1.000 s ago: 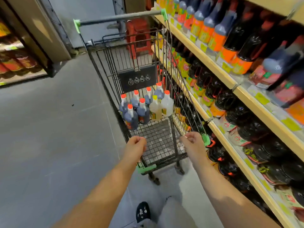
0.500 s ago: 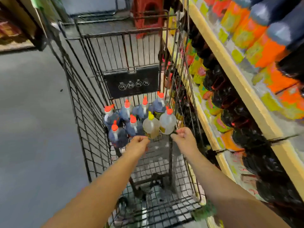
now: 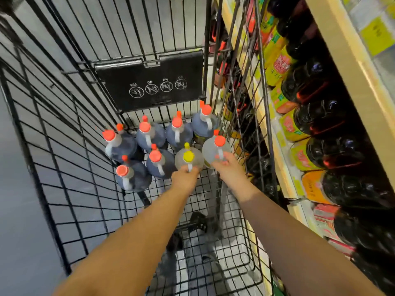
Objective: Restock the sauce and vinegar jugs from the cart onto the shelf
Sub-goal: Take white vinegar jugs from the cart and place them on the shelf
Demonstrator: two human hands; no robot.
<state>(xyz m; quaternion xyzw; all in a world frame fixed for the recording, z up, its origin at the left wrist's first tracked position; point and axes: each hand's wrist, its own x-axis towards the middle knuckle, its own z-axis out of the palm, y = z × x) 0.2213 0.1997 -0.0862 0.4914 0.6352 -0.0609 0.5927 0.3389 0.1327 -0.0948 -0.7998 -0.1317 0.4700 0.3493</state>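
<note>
Both hands reach into the cart (image 3: pixel 64 146): our left hand (image 3: pixel 184 178) curls at the yellow-capped jug's (image 3: pixel 189 159) handle, right hand (image 3: pixel 227 167) on the clear red-capped jug (image 3: pixel 215 149) — grips not yet sure. Pickup step; next, we close, lift clear, swing toward the shelf (image 3: pixel 284 167) — dark jugs (image 3: pixel 154 165) wait.

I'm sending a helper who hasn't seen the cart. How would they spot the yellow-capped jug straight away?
Look into the black wire cart parked beside the shelf, at the cluster of jugs standing at its far end. In the nearer row, the yellow-capped jug stands second from the shelf side, at the left hand. Its cap alone is yellow; every other one is orange-red.
</note>
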